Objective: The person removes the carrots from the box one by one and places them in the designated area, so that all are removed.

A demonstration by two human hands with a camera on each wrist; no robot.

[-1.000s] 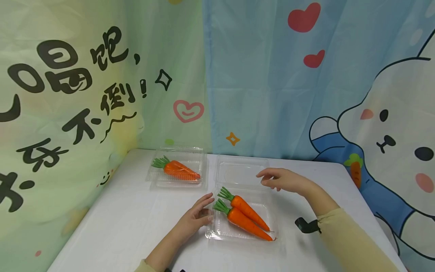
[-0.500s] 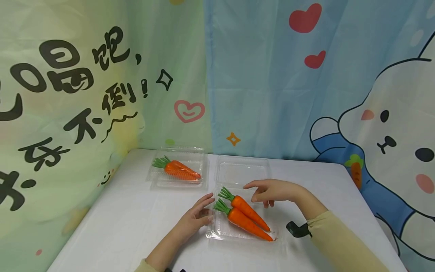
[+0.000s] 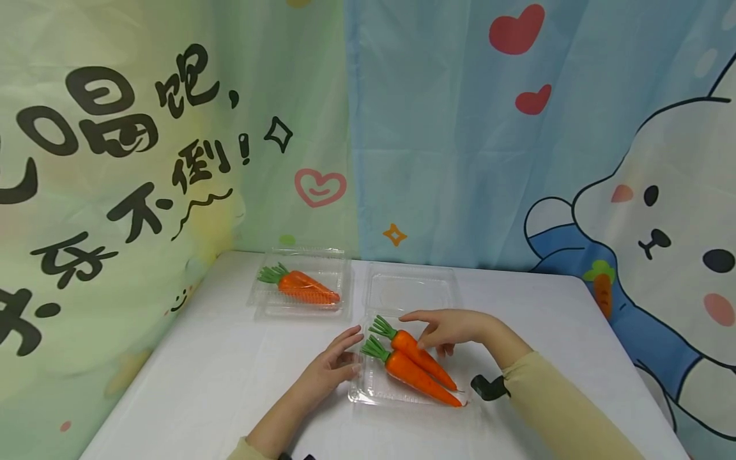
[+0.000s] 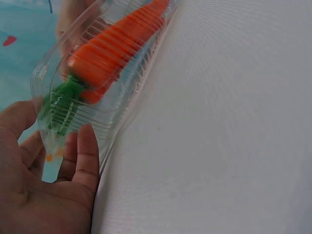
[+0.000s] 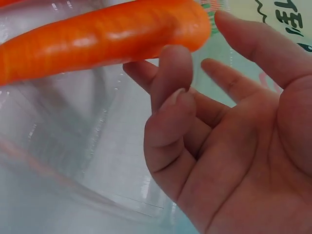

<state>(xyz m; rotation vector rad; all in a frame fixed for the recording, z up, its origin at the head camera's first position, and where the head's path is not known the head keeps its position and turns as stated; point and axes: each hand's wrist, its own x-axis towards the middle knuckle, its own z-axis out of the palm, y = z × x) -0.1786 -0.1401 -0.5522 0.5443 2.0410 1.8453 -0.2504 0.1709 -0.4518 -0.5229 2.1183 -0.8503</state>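
Two orange carrots with green tops lie side by side in a clear hinged plastic container, its bottom half [image 3: 376, 391] nearest me and its lid [image 3: 409, 291] folded back flat. My left hand [image 3: 329, 370] rests by the container's left edge, fingers loosely bent; the left wrist view has its fingertips at the ridged wall [image 4: 73, 114]. Over the upper carrot [image 3: 428, 361] hovers my right hand [image 3: 457, 327], index finger stretched out above its shoulder and thumb beside it. In the right wrist view the other fingers bend loosely under the carrot [image 5: 107, 36]. The lower carrot [image 3: 411, 377] lies nearer me.
A second clear container [image 3: 345, 287], closed over carrots [image 3: 305, 287], stands at the back left of the white table [image 3: 230, 358]. Printed curtains [image 3: 437, 128] hang close behind the table. A black camera mount [image 3: 489, 387] sticks out from the right sleeve.
My right hand has come from beside the lid, moving left and nearer me to the upper carrot. The left hand and the carrots stay where they were.
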